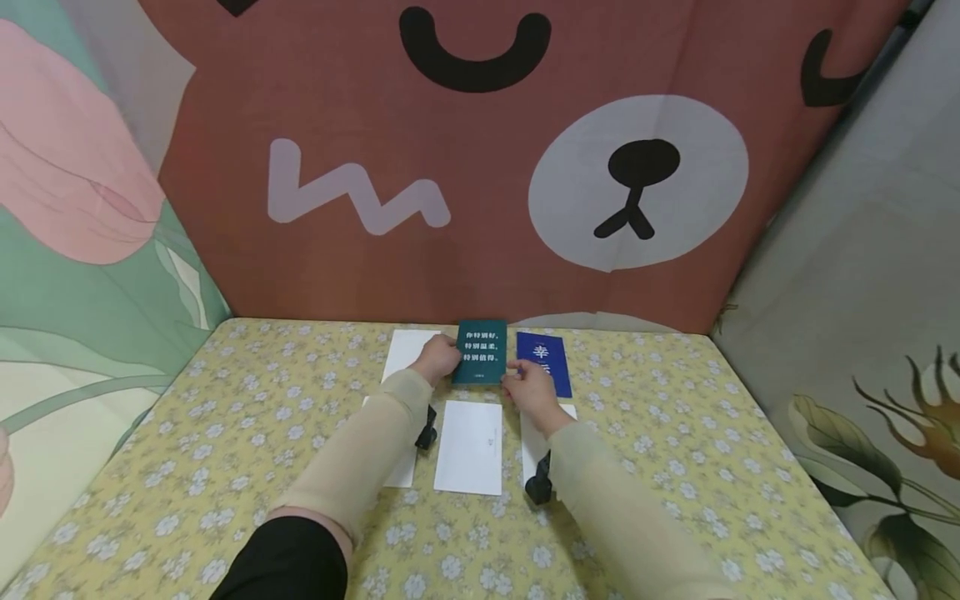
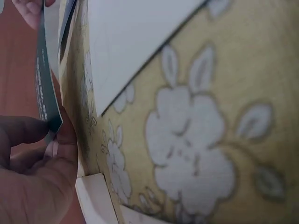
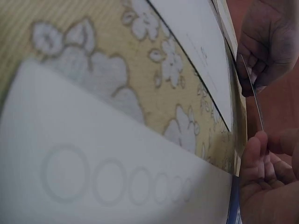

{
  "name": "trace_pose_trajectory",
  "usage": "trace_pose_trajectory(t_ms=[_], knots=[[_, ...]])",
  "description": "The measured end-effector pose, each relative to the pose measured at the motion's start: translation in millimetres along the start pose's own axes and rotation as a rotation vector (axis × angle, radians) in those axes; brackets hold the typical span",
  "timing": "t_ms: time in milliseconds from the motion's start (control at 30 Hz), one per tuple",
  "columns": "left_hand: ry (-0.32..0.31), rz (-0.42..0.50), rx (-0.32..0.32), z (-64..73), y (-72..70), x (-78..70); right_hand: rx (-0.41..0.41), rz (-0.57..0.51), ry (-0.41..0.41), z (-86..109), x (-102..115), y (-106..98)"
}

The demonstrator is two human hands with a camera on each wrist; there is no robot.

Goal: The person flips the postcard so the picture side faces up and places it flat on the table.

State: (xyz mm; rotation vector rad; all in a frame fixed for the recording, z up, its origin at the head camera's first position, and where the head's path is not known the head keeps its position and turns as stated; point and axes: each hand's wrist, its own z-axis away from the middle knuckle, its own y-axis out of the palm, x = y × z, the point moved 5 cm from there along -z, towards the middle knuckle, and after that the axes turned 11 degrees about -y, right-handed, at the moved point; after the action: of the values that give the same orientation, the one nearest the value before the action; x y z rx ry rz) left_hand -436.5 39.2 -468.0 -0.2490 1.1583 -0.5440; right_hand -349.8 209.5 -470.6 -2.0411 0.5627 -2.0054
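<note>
A dark green card (image 1: 480,353) with white lettering is held up near the table's far edge, between both hands. My left hand (image 1: 437,359) pinches its left edge between thumb and fingers, as the left wrist view shows on the green card (image 2: 43,84). On the other side my right hand (image 1: 531,390) pinches the card's lower right edge, seen edge-on in the right wrist view. Just right of it lies a blue card (image 1: 555,367) with white characters, partly covered by the right hand. A white card (image 1: 405,346) lies beyond the left hand.
Nearer to me lies a row of white cards: a middle card (image 1: 468,447), a left card (image 1: 402,471) and a right card (image 1: 531,446), the outer two partly hidden by the forearms. A yellow floral cloth (image 1: 247,450) covers the table. A brown bear-print curtain (image 1: 480,275) hangs behind.
</note>
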Motion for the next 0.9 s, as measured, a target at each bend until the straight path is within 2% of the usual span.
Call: trace_pose_trajectory(t_ms=[200,333,467,600,767,900], knots=[[-0.021,-0.152,-0.08,0.4,-5.2,-1.7,-0.013,0.053,0.02,0.9,-2.1,-0.5],[-0.029,-0.211,-0.081,0.8,-6.5,-4.6,0.012,0.1,0.037,0.0,-3.7,1.0],[-0.003,-0.271,-0.101,4.6,-7.4,-8.4,0.043,0.215,0.018,-2.0,-3.1,2.8],[0.011,-0.319,-0.126,2.9,-6.9,-6.5,0.065,0.319,-0.027,-3.2,-1.2,4.8],[0.005,-0.37,-0.147,1.7,-6.6,-3.4,0.084,0.384,-0.056,-3.5,2.4,8.1],[0.007,-0.38,-0.144,2.4,-7.5,-4.0,0.101,0.415,-0.049,-3.7,5.9,10.2]])
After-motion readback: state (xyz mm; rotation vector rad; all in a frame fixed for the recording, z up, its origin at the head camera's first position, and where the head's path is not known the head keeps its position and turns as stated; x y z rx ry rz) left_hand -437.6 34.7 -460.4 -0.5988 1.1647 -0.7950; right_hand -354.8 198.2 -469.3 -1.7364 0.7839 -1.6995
